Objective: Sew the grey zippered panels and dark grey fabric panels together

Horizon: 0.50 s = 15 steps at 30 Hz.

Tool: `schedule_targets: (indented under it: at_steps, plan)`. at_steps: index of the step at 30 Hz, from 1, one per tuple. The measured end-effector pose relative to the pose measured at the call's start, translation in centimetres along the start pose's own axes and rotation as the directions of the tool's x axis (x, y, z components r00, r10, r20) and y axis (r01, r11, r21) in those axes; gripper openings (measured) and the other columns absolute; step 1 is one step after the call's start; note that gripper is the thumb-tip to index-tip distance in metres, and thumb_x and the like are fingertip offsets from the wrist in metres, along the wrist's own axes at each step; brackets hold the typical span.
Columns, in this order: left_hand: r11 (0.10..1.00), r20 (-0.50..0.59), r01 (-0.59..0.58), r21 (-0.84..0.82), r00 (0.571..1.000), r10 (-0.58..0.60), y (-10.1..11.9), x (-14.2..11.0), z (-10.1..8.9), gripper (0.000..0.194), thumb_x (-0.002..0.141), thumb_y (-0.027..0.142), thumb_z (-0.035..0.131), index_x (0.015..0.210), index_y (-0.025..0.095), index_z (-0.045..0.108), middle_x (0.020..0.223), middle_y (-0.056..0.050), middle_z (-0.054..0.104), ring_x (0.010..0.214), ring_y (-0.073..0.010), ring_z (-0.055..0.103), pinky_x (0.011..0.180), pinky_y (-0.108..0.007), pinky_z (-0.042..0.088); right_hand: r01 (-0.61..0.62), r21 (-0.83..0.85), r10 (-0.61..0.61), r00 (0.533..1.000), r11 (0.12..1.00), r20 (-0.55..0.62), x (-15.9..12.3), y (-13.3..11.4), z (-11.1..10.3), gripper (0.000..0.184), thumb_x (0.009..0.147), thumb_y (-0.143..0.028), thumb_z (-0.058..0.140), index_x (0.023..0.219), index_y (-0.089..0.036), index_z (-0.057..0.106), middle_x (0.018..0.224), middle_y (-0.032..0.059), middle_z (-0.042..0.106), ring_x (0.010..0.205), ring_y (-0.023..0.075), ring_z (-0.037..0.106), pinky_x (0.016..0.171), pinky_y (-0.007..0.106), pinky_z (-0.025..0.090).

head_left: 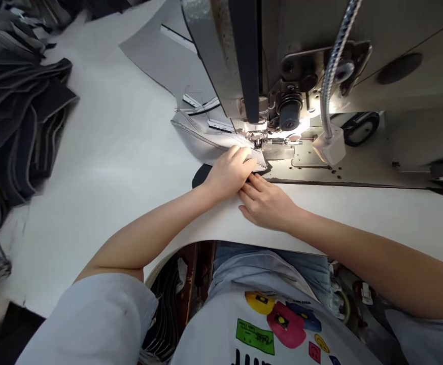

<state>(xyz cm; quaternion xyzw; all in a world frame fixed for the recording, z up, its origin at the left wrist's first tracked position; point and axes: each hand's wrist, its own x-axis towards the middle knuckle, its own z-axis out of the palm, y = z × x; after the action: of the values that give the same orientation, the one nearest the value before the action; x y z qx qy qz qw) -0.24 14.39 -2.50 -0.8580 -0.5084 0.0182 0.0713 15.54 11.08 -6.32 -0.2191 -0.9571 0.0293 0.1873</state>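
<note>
The white tabletop (110, 162) fills most of my view, curving away at its near edge in front of the person's printed shirt (263, 324). The sewing machine (312, 61) towers at the far right, its head over a pale machine bed (358, 170) that meets the tabletop along a dark seam. A stack of dark fabric pieces (19, 121) sits at the far left, well apart from my hands, with a long run of white tabletop between them. A flat gray sheet (156, 56) lies behind the machine, and a flexible metal lamp (331, 81) curves down at right, its pale head (330, 147) well to the right of the work. The gray mesh panel (202, 142) bulges up from the tabletop and feeds toward the presser foot (253, 137), with a black fabric piece (202, 176) showing beneath it. My left grip (229, 172) is clamped on the mesh panel, fingers over its top, just short of the presser foot. My right grip (267, 203) sits just below it, its fingers together and curled, their tips (253, 185) against the black piece's edge; I cannot tell whether they hold it. The two grips touch or nearly touch, leaving little room between them.
</note>
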Motion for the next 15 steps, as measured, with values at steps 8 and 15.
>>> schedule_targets:
  at_steps: [8,15]
  plan:
    - [0.999,0.177,0.04,0.005,0.983,-0.04,-0.3,0.8,-1.4,0.022,0.08,0.004,0.048,0.079,0.017,0.066,0.074,-0.005,0.061,0.065,-0.019,0.055,0.051,-0.031,0.026,-0.077,0.009,0.074,0.978,0.997,0.195,3.3,-2.7,0.6,0.058,0.096,-0.047,0.053,0.121,0.004,0.066,0.114,0.028,0.069,0.112,0.041,0.063,0.104,0.056,0.044]
    - [0.996,0.074,-0.087,0.0,0.993,0.087,-3.1,1.9,0.2,0.035,0.079,0.008,0.05,0.103,0.02,0.074,0.076,-0.004,0.064,0.057,-0.0151,0.051,0.052,-0.03,0.029,-0.206,0.062,0.184,0.949,0.977,0.256,6.2,-1.8,1.3,0.065,0.096,-0.053,0.053,0.129,0.002,0.061,0.127,0.0295,0.063,0.125,0.0419,0.054,0.105,0.054,0.04]
